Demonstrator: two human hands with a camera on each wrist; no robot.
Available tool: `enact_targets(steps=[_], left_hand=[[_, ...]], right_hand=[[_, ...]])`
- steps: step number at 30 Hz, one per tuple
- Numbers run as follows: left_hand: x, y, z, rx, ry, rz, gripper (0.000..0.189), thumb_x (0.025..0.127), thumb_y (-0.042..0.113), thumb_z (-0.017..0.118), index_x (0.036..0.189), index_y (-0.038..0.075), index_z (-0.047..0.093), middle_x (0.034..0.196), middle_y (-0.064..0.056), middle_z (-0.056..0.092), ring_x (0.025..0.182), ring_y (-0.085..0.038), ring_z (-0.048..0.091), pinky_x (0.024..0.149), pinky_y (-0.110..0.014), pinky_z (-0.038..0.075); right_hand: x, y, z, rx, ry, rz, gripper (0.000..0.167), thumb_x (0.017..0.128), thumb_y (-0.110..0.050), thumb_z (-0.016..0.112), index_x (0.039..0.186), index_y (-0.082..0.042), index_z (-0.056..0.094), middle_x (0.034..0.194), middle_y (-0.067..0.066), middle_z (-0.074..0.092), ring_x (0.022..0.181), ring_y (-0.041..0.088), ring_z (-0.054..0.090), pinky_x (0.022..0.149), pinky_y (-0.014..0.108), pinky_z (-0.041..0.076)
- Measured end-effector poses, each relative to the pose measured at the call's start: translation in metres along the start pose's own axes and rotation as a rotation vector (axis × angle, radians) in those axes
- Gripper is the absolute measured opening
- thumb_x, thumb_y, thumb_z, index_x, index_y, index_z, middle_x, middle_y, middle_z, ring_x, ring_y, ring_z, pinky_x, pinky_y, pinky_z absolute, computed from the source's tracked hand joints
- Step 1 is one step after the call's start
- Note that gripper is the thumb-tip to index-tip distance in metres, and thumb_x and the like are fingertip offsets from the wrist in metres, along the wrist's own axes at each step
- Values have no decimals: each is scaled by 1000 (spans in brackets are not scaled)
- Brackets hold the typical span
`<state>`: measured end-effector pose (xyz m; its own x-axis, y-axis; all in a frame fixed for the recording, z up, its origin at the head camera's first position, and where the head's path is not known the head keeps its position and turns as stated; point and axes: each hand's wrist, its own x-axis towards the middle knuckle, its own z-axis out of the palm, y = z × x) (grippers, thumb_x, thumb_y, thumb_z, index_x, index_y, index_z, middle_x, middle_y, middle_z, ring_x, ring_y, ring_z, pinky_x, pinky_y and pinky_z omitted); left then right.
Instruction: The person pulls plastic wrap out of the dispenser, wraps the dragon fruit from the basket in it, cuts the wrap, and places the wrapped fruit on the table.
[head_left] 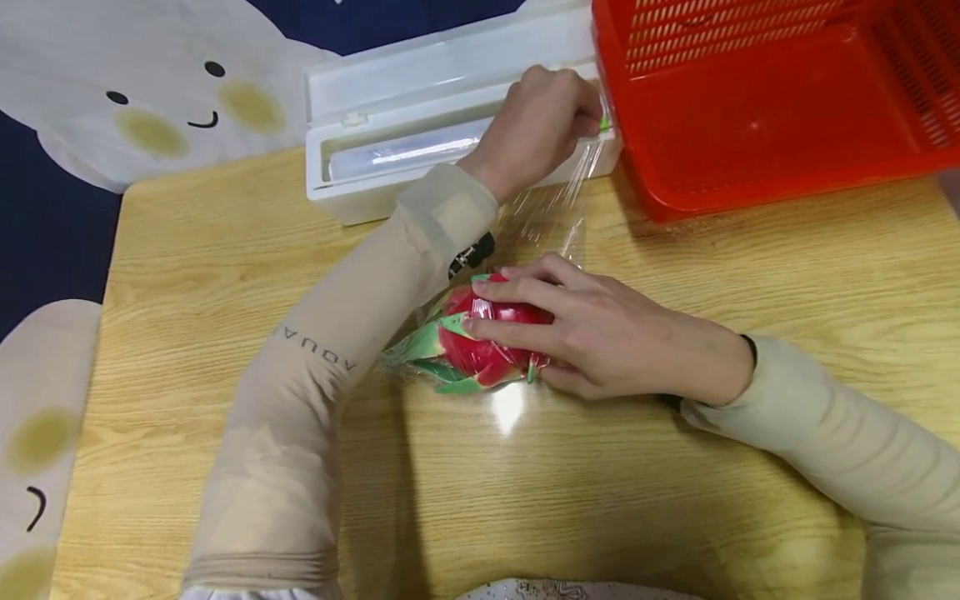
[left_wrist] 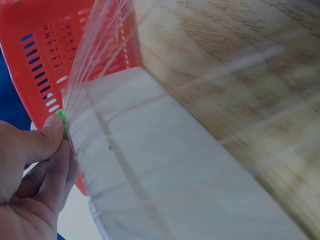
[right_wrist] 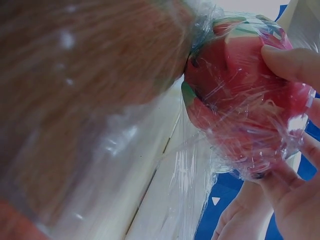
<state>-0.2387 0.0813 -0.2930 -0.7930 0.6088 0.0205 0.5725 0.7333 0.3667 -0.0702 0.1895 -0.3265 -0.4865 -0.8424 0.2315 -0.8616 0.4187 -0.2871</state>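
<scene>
A red dragon fruit with green-tipped scales (head_left: 480, 358), wrapped in clear cling film, lies on the wooden table. My right hand (head_left: 600, 333) grips it from the right, thumb and fingers spread round its sides in the right wrist view. From the fruit a stretched sheet of cling film (head_left: 555, 221) runs up to the white film dispenser box (head_left: 360, 200). At the box's right end, my left hand (head_left: 532, 125) pinches a small green slider (left_wrist: 61, 115) on the front edge between thumb and fingers. Inside the box lies the film roll (head_left: 412, 154).
The dispenser's white lid (head_left: 450, 67) stands open behind the roll. A red slotted plastic basket (head_left: 757, 108) sits at the back right, right beside the box end. White cushions with printed faces (head_left: 172, 83) border the table (head_left: 187, 275) on the left.
</scene>
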Motion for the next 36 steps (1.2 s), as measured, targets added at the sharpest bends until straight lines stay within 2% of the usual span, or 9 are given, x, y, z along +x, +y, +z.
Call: enact_targets(steps=[7,14,19,24,29,36], left_hand=[[2,0,2,-25,-5,-29,28,107,14,53,94,15,78,91,3,69,86,-11,54,78,-17,43],[4,1,2,-46,7,-16,30,107,15,52,89,15,76,88,3,67,84,-11,51,76,-17,40],[6,2,4,-81,9,-32,27,106,21,57,88,16,76,86,3,66,84,-11,51,76,-17,39],[8,4,6,-72,13,-35,27,105,24,60,85,17,75,85,5,67,84,-10,52,75,-17,39],[8,4,6,-79,8,-62,24,104,27,61,92,19,80,93,7,73,88,-9,54,79,-16,41],[13,7,5,-126,-25,-136,18,99,33,68,101,24,83,103,10,79,93,-4,60,84,-16,46]], right_hand=[[0,0,2,0,4,4,87,78,-27,90,155,-30,48,158,9,50,138,35,49,97,47,60],[0,0,3,-12,22,-4,85,78,-27,89,154,-29,50,157,9,51,137,35,50,93,46,61],[0,-1,3,-3,21,1,85,79,-26,89,154,-30,50,157,9,50,138,35,49,92,45,62],[0,-1,3,2,20,1,85,78,-25,89,154,-29,50,157,9,50,139,35,49,94,45,61],[0,0,4,4,38,-16,83,78,-24,89,153,-27,52,156,9,51,139,36,50,95,45,60],[-1,1,4,13,35,-9,83,78,-22,89,153,-27,52,157,9,51,139,36,50,96,45,60]])
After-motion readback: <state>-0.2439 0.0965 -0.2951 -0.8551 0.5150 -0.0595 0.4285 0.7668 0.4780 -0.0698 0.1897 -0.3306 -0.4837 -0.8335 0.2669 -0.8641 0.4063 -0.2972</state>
